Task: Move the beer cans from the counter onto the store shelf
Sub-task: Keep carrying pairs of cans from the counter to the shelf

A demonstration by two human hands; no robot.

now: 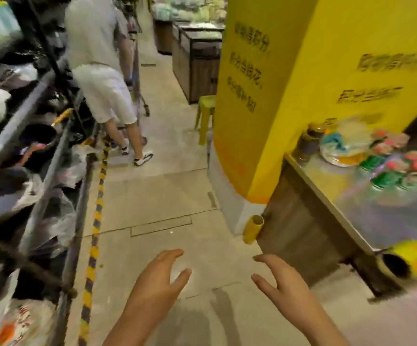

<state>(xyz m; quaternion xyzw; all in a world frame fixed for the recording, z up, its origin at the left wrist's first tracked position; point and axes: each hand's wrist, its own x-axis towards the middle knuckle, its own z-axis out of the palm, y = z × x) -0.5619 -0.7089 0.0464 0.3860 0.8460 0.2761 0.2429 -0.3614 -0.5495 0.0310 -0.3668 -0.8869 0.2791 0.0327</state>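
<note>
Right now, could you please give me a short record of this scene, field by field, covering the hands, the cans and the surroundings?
left hand: left hand empty, fingers spread, over the floor
right hand: right hand empty, fingers spread, apart from the counter
beer cans: green cans grouped on the counter, blurred, count unclear
counter: metal-topped counter to the right, beside a yellow pillar
shelf: metal shelving to the left, holding bagged goods
aisle: another person walking away; green stool by the pillar

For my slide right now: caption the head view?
Both empty hands, left and right, hover open over the aisle floor; beer cans wait on counter.
</note>
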